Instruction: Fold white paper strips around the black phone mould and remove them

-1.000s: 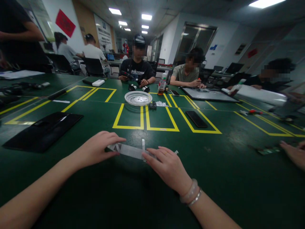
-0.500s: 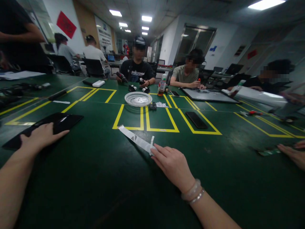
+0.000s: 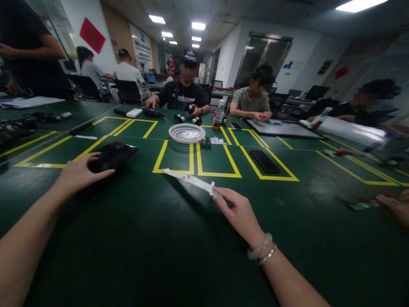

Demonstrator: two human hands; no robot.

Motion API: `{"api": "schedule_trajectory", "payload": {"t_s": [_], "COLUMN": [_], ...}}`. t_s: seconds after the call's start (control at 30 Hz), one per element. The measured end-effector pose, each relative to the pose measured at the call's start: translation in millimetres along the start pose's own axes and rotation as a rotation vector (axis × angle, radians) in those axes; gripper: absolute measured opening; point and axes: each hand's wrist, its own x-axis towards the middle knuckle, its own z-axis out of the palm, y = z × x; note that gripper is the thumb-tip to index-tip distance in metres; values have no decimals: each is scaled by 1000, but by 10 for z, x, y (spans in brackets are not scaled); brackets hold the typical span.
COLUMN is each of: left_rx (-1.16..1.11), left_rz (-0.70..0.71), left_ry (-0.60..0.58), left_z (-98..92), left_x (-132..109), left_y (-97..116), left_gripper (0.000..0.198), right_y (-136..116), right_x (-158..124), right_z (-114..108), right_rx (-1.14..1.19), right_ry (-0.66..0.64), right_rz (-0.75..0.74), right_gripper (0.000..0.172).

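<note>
My left hand has its fingers and thumb around the near-left side of a black, glossy, flat-looking object. That object is tilted up off the table, blurred, and partly behind my fingers, so I cannot make out its exact kind. Between the thumb and fingers of my right hand is one end of a white flat ribbon cable. The cable bows slightly and reaches left, its far end close to a yellow tape line. A small white tab stands up beside my fingertips.
Beyond the cable are a white plastic basket and a small dark part. A black phone lies inside a taped box to the right. Co-workers sit across the table; another person's hand touches a green circuit board.
My left hand has moved the black object right and tilted it up from lying flat. My right hand has shifted slightly right with the ribbon cable. The co-worker opposite has put down a drill.
</note>
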Motion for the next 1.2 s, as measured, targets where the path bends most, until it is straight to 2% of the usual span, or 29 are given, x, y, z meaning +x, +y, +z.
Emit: {"api": "schedule_trajectory", "payload": {"t_s": [0.1, 0.2, 0.33, 0.43, 0.57, 0.73, 0.83, 0.9, 0.97, 1.07, 1.2], "left_rx": [15, -11, -65, -124, -179, -138, -129, -145, -137, -64, 7], "left_rz": [205, 517, 778, 903, 972, 1033, 1179, 1282, 1340, 1323, 1199], "left_ry": [-45, -96, -201, -229, -226, -196, -109, -3, 112, 193, 105], "left_z": [98, 251, 420, 494, 609, 692, 619, 548, 495, 483, 554], "left_x": [-85, -269, -596, -812, -947, -957, -1033, -1117, -1184, -1178, -1023], "left_y": [365, 785, 1276, 1535, 1704, 1706, 1697, 1698, 1699, 1697, 1676], "left_gripper": [84, 87, 87, 88, 94, 88, 58, 32, 18, 14, 20], "right_y": [143, 208, 181, 114, 11, -73, -91, -99, -109, -130, -148], "right_x": [66, 98, 75, 35, -14, -23, -4, 3, 0, -18, -33], "right_z": [-46, -71, -51, -36, -30, -14, -11, -12, -9, 1, 17], "right_rx": [308, 477, 523, 469, 356, 285, 274, 239, 147, -63, -233], "right_ry": [218, 377, 502, 529, 427, 221, 61, -76, -199, -319, -389], "right_rz": [253, 371, 351, 284, 146, -63, -140, -177, -217, -290, -349], "right_gripper": [37, 44, 41, 40, 34, 28, 27, 28, 29, 28, 24]}}
